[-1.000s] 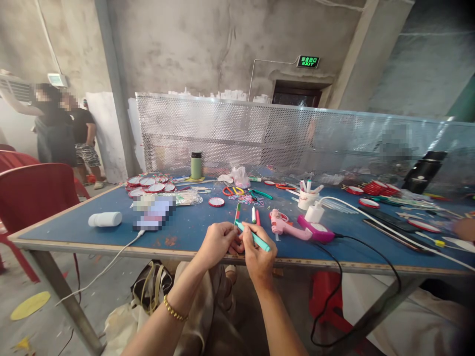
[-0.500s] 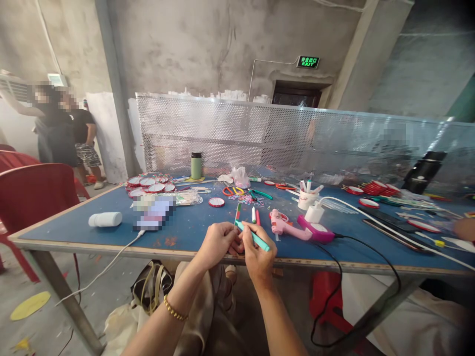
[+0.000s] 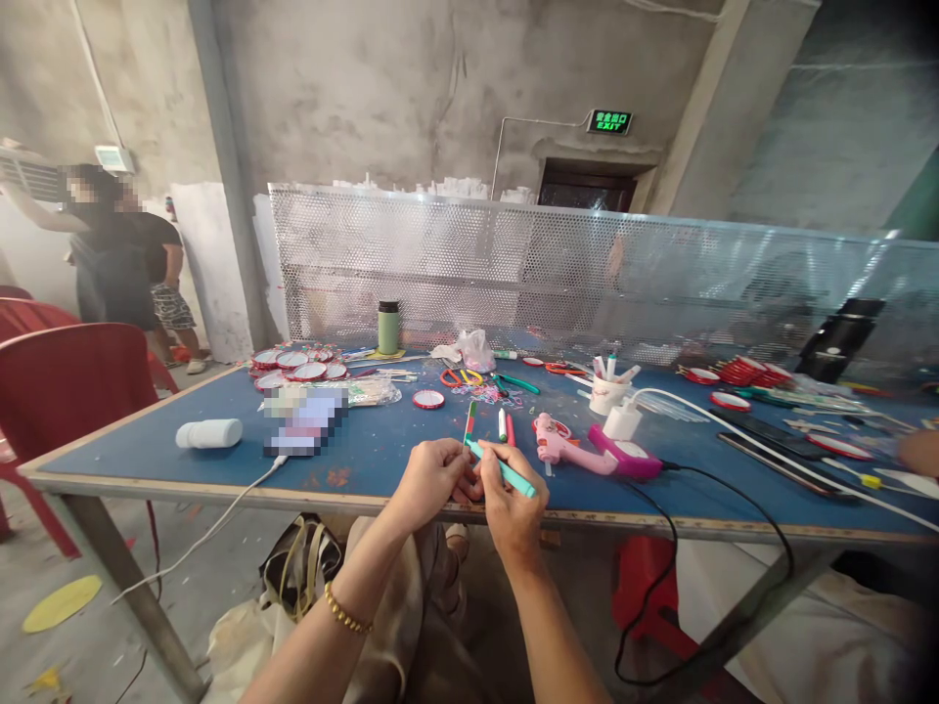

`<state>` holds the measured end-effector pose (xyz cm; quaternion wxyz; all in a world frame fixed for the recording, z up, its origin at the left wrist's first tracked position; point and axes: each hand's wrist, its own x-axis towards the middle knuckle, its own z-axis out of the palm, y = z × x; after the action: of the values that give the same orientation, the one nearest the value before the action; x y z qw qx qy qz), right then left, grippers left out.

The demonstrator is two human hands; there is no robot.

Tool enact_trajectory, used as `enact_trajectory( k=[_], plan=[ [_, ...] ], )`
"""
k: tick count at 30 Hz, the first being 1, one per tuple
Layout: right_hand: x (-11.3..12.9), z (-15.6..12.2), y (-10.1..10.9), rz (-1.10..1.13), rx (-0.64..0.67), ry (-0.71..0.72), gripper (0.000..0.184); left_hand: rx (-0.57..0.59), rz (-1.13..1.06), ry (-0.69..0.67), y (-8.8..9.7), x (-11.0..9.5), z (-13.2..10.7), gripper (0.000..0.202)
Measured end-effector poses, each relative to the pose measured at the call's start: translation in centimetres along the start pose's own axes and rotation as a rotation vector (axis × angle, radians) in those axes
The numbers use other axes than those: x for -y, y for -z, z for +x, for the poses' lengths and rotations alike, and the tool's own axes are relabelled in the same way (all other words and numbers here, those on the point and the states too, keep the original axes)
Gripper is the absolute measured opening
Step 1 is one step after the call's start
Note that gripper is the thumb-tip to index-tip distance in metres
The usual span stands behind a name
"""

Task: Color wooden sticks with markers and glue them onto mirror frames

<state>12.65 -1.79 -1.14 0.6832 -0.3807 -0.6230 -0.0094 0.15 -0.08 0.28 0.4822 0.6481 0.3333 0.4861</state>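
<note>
Blue worktable (image 3: 411,430), pretty cluttered. Left hand (image 3: 434,479) has fingers pinched on a green-and-red strip (image 3: 470,418) poking out beyond them; right hand (image 3: 514,504) has fingers clamped round a teal marker (image 3: 512,475), pink glue gun (image 3: 568,449) off to their right.

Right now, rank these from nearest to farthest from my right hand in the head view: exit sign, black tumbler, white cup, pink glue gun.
1. Pink glue gun: right of the right hand.
2. White cup: beyond the glue gun.
3. Black tumbler: far right, near the mesh screen.
4. Exit sign: high on the back wall.
</note>
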Motion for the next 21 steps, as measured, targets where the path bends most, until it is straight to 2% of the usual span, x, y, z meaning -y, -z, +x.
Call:
enact_trajectory(
  k=[14, 21],
  plan=[
    [0.32, -0.01, 0.23, -0.013, 0.020, -0.001, 0.023, 0.000, 0.005, -0.008, 0.02, 0.12, 0.01, 0.036],
    [0.40, -0.18, -0.06, 0.134, -0.076, -0.168, 0.022, 0.007, -0.027, 0.016, 0.03, 0.48, 0.14, 0.038]
  ],
)
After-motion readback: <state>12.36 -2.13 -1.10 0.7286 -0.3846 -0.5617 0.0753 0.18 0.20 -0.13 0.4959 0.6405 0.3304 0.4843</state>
